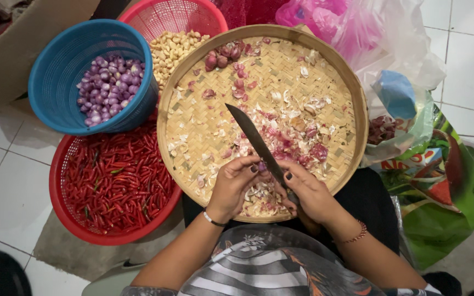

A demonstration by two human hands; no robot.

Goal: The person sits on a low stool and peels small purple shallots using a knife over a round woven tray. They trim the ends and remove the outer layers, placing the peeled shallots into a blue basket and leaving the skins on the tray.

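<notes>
My right hand (311, 193) grips a long dark kitchen knife (253, 137), its blade pointing away to the upper left over a round woven bamboo tray (352, 93). My left hand (232, 183) pinches a small purple shallot (261, 166) right against the blade. Both hands hover over the near rim of the tray, above a heap of shallot skins (281, 143). A few unpeeled shallots (223, 53) lie at the tray's far side.
A blue basket (56, 66) holds peeled shallots. A red basket (64, 211) holds red chillies, and another red basket (176, 16) holds pale garlic cloves (172, 48). Plastic bags (412, 109) lie to the right on the white tiled floor.
</notes>
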